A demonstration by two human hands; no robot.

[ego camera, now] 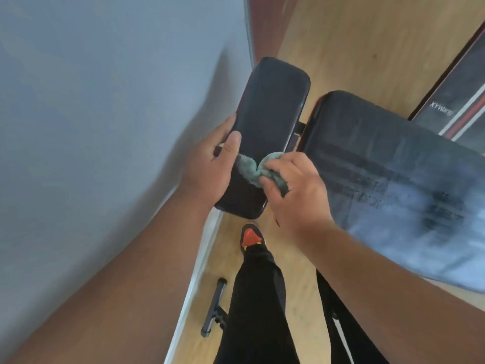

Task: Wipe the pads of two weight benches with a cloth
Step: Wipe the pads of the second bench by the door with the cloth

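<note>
A: Why does the left hand (pixel 210 158) clasp the small pad (pixel 273 114)?
B: It steadies the pad's edge while the right hand (pixel 296 190) bunches the cloth (pixel 252 168), fingers curled, against its surface

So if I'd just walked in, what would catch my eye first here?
Probably the two hands at the centre: the right hand bunches a grey-green cloth on a small black pad, while the left hand grips that pad's edge beside the grey wall. Next, the big pad to the right, streaked with pale smears. Below, an orange-and-black shoe stands on the wooden floor.
</note>
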